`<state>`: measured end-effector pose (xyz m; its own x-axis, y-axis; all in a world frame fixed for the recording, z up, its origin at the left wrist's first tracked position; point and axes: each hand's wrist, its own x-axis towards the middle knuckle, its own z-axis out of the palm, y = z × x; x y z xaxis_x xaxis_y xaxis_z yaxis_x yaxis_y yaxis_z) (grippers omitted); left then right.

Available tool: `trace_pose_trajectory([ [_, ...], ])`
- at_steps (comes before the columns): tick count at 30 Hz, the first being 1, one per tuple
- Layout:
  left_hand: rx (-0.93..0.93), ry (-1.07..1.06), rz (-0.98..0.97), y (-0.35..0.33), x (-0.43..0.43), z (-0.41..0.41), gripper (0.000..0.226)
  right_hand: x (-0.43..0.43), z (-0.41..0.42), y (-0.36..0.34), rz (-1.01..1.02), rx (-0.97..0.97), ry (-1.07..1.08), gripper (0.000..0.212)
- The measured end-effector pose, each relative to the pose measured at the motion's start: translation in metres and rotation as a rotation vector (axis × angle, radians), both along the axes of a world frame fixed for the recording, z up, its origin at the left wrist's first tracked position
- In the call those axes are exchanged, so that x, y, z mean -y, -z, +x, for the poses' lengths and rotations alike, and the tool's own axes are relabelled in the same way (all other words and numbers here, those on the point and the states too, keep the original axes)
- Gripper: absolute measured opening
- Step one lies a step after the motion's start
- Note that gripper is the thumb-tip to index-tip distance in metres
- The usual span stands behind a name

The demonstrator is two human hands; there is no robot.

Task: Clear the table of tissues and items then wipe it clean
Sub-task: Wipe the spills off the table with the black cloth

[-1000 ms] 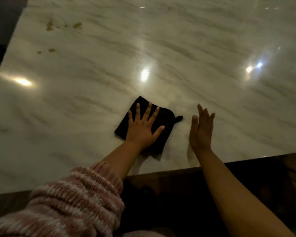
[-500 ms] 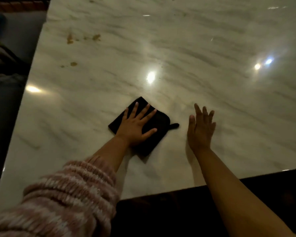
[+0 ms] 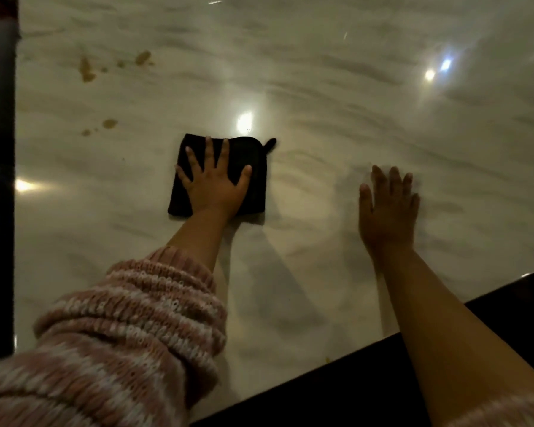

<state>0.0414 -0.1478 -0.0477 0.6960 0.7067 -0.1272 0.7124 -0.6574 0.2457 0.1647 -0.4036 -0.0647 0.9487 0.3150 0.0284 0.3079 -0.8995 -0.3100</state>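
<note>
Left hand (image 3: 216, 188) flat, fingers spread, pressing black cloth (image 3: 249, 155) on marble table (image 3: 321, 124). Right hand (image 3: 387, 211) flat, empty. Brown stains (image 3: 87, 69) far-left, unobstructed.

One head-worn wide-angle view looks forward and steeply down, close over the marble table (image 3: 321, 87).

A dimly lit home dining area, judging by the large glossy white-grey marble table (image 3: 321, 97) reflecting ceiling lights and bearing brown food stains (image 3: 87, 69).
</note>
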Motion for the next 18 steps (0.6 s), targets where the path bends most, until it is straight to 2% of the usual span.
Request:
trace_pose_trajectory([
  [3, -0.005, -0.040, 0.006, 0.002, 0.028, -0.016, 0.069, 0.000, 0.001, -0.001, -0.005, 0.002, -0.013, 0.052],
  [7, -0.012, 0.031, 0.000, 0.001, 0.078, -0.050, 0.070, 0.007, -0.010, -0.006, 0.061, -0.018, -0.045, 0.052],
  [13, -0.071, 0.222, -0.003, 0.001, 0.132, -0.111, 0.076, 0.032, -0.082, -0.016, 0.156, -0.109, -0.133, 0.056],
  [18, -0.081, 0.418, 0.000, 0.001, 0.142, -0.173, 0.073, 0.036, -0.145, -0.031, 0.249, -0.177, -0.212, 0.050],
])
